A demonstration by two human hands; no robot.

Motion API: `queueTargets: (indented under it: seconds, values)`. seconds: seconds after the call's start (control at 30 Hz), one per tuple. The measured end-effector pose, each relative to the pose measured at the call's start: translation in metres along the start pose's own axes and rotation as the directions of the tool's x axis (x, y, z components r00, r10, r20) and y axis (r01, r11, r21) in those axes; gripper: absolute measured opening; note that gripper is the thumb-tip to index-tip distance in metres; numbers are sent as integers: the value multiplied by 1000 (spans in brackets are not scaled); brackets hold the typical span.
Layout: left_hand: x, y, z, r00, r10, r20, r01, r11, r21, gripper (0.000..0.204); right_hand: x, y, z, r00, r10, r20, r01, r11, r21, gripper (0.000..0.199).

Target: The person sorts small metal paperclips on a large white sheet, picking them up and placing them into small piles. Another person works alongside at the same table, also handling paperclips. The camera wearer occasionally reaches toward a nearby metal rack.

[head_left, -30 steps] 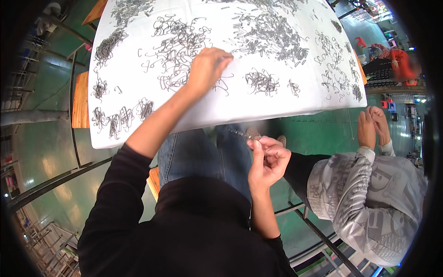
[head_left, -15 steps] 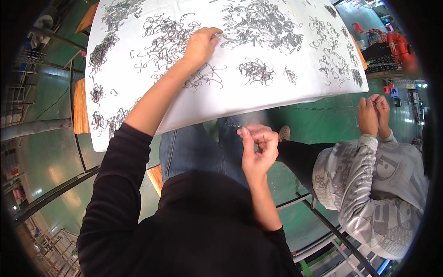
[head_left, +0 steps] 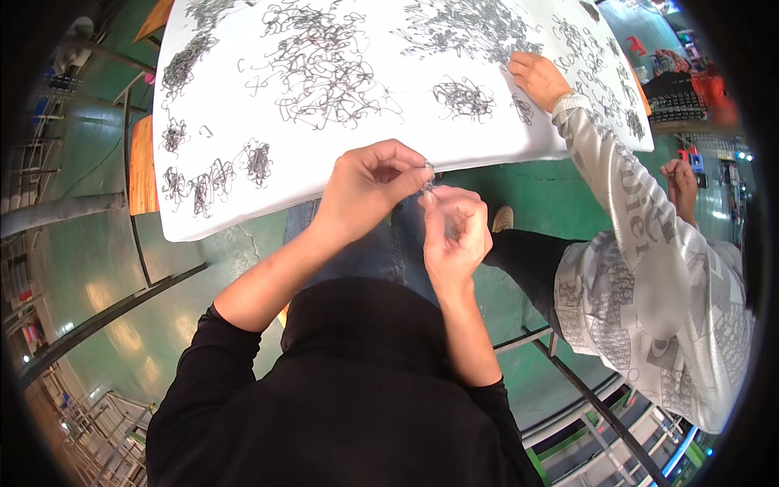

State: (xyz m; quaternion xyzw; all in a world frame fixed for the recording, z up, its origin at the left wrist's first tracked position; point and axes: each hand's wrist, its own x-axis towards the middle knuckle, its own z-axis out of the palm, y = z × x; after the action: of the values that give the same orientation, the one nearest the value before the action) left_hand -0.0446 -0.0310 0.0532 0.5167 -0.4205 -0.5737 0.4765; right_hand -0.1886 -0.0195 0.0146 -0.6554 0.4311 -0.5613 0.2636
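In front of my lap, just off the table's near edge, my two hands meet at the fingertips. My left hand is closed in a pinch on a small shiny metal piece, mostly covered by the fingers. My right hand sits just below it, thumb and fingers closed on a thin, dark chain-like piece, too small and blurred to make out fully. On the white-covered table beyond lie a wide pile of dark curved wire hooks and a pile of short grey metal pieces.
A co-worker's hand in a grey sleeve rests on the table by the grey pieces; the other hand is held off its right side. Smaller heaps of hooks lie around. Wooden stools and metal bars stand at left.
My left hand has come back from the piles to meet my right hand. The co-worker has reached one hand over the table. The view has shifted slightly.
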Motion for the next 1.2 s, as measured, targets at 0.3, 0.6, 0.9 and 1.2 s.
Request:
queueTargets:
  seconds: [0.3,0.6,0.9,1.2]
  values:
    - [-15,-25,3,892,440,-109,-384,861,333,14,-11,14,3,999,-19,47,22,999,-48,23]
    - [-19,-61,-10,890,443,-107,-394,866,309,11,97,40,71,902,76,425,-8,987,-160,10]
    - [-22,-73,-22,890,434,-138,-390,883,261,13,171,40,210,678,476,560,61,723,-688,18]
    - [-25,-69,-27,887,439,-145,-397,884,245,10,178,66,220,608,506,611,189,655,-731,24]
